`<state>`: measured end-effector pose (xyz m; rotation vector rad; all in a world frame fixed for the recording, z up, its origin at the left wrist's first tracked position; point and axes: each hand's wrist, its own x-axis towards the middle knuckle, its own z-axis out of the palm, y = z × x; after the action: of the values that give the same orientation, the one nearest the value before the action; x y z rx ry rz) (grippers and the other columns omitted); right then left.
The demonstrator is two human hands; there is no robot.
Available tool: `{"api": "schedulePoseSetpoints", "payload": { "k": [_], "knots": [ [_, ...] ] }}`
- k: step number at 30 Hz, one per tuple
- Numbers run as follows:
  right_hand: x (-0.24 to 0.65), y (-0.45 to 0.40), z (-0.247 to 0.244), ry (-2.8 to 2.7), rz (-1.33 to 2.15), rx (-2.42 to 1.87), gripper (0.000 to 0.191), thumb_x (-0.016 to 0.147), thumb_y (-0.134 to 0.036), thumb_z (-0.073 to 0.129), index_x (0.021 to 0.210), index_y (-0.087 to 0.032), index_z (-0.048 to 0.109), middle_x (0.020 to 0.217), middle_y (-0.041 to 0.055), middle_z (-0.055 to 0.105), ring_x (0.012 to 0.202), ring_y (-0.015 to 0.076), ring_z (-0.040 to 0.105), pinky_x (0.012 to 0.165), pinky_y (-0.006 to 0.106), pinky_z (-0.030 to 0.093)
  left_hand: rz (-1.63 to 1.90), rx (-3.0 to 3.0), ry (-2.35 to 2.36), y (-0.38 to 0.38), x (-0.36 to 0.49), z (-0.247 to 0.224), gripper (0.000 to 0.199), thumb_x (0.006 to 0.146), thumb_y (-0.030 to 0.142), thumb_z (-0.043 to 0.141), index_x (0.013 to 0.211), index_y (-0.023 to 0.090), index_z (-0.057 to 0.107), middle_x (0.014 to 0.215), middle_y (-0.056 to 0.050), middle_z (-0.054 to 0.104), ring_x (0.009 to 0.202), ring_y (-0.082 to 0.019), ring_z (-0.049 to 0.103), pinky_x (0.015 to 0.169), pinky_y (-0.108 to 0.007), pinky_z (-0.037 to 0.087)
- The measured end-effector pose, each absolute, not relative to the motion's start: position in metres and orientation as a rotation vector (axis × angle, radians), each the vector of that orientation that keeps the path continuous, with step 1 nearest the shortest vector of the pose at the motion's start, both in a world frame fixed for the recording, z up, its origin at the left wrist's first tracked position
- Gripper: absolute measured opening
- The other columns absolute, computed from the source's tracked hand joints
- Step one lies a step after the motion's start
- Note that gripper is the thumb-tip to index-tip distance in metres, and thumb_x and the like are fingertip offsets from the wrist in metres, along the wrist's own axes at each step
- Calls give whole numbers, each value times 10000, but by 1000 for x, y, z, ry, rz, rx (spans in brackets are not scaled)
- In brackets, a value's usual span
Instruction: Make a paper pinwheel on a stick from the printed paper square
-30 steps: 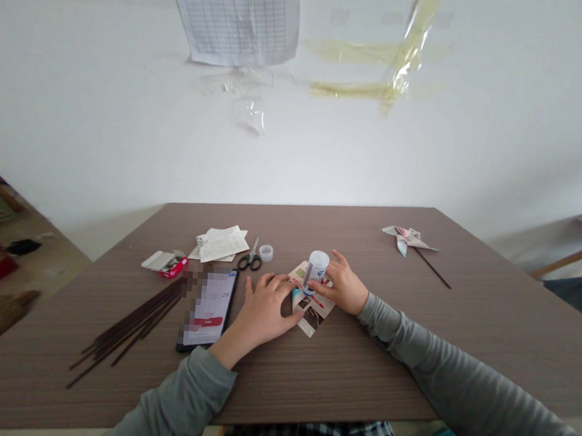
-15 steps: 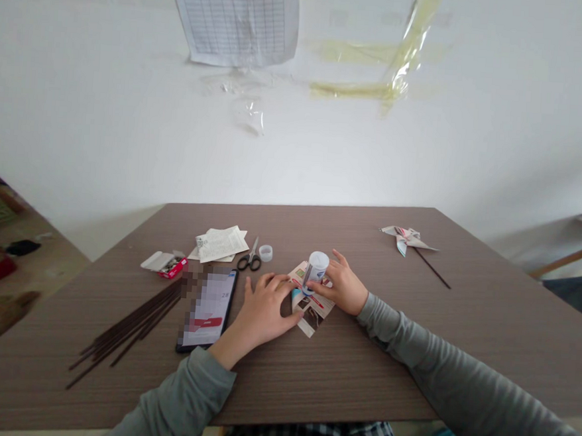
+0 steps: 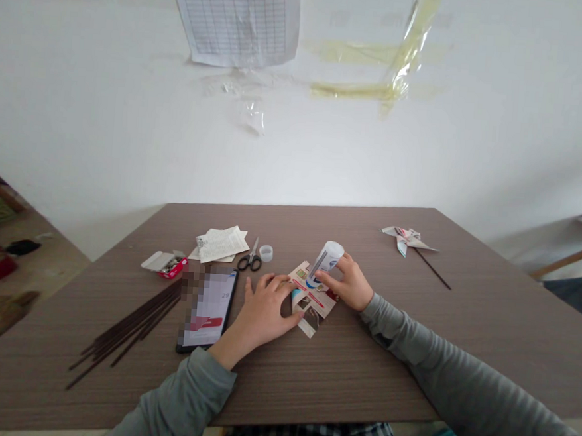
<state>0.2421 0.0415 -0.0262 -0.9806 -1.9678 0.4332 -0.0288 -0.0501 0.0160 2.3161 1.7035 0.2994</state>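
Observation:
My right hand (image 3: 349, 285) is closed around a white glue bottle (image 3: 326, 260) with blue print. The bottle is tilted, its lower end at the printed paper piece (image 3: 314, 309) and its base leaning up to the right. The paper lies flat on the table, partly covered by my hands. My left hand (image 3: 267, 309) lies with its fingers apart, thumb and fingertips touching the paper's left side. Just left of that hand lies a phone (image 3: 209, 312) with its screen lit. Scissors (image 3: 251, 258) and a small translucent cap (image 3: 266, 253) are beyond my left fingers.
Thin dark sticks (image 3: 137, 320) lie in a bundle at the left. Behind them are an open red-and-white box (image 3: 168, 264) with small items in it and a stack of printed papers (image 3: 221, 244). A paper pinwheel (image 3: 409, 241) on a stick lies at the table's (image 3: 360, 375) right.
The glue bottle has gone from nearly upright to leaning more, its base swinging up and right. My right hand has shifted slightly right with it. My left hand has stayed in place.

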Motion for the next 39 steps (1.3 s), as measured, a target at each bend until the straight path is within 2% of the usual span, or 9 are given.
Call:
{"api": "schedulePoseSetpoints", "payload": {
  "k": [3, 5, 8, 14, 19, 22, 27, 33, 39],
  "knots": [
    [244, 43, -25, -1854, 546, -967, 372, 1134, -649, 919, 1078, -283, 959, 1155, 125, 996, 1176, 418, 950, 1182, 627, 774, 269, 2315, 1719, -50, -28, 17, 613, 1103, 493, 941, 1700, 389, 851, 1880, -140, 774, 1810, -583, 593, 1536, -976, 350],
    [244, 44, -25, -1823, 617, -955, 395, 1115, -660, 927, 1187, -277, 989, 1214, 137, 1008, 1179, 425, 962, 1148, 615, 790, 246, 2301, 1727, -51, -27, 19, 616, 1115, 488, 932, 1716, 383, 848, 1900, -143, 758, 1826, -595, 577, 1538, -990, 334],
    [244, 46, -26, -1840, 654, -948, 425, 1069, -599, 976, 1362, -293, 1001, 1314, 132, 1012, 1252, 441, 960, 1228, 668, 764, 221, 2289, 1727, -51, -27, 20, 637, 1113, 486, 933, 1735, 381, 842, 1918, -150, 737, 1843, -613, 555, 1527, -1024, 315],
    [248, 54, -36, -1893, 444, -1004, 492, 1030, -358, 946, 1522, -362, 972, 1421, 106, 1003, 1306, 411, 916, 1395, 774, 603, 237, 2314, 1719, -50, -28, 18, 622, 1106, 498, 921, 1715, 395, 844, 1903, -141, 750, 1832, -600, 560, 1527, -1013, 322],
    [254, 57, -42, -1870, 394, -1063, 536, 1059, -316, 878, 1585, -376, 960, 1463, 111, 995, 1293, 393, 911, 1300, 671, 675, 206, 2288, 1712, -52, -27, 22, 626, 1121, 480, 887, 1734, 365, 828, 1943, -149, 721, 1849, -610, 542, 1520, -1032, 309],
    [258, 58, -41, -1858, 386, -1075, 624, 1028, -312, 904, 1647, -375, 930, 1514, 113, 980, 1339, 427, 912, 1265, 677, 710, 249, 2293, 1714, -52, -28, 20, 613, 1112, 475, 903, 1712, 360, 842, 1924, -156, 735, 1841, -620, 554, 1526, -1024, 307],
    [261, 60, -40, -1803, 460, -1036, 665, 985, -244, 854, 1635, -364, 921, 1608, 101, 945, 1414, 434, 914, 1325, 680, 710, 287, 2298, 1715, -50, -30, 16, 601, 1073, 477, 961, 1664, 403, 877, 1884, -138, 764, 1826, -636, 579, 1510, -1044, 318],
    [258, 70, -53, -1652, 532, -1008, 696, 912, -190, 757, 1574, -326, 926, 1408, 119, 919, 1249, 372, 919, 1173, 583, 804, 212, 2287, 1709, -51, -31, 19, 617, 1099, 522, 935, 1700, 411, 853, 1921, -122, 738, 1862, -603, 541, 1524, -1032, 297],
    [262, 78, -58, -1636, 446, -1052, 627, 981, -175, 727, 1525, -382, 960, 1382, 114, 780, 1255, 350, 868, 1189, 629, 808, 268, 2303, 1716, -51, -33, 15, 594, 1080, 536, 952, 1661, 432, 882, 1878, -120, 771, 1827, -604, 571, 1522, -1020, 314]
  ]
}}
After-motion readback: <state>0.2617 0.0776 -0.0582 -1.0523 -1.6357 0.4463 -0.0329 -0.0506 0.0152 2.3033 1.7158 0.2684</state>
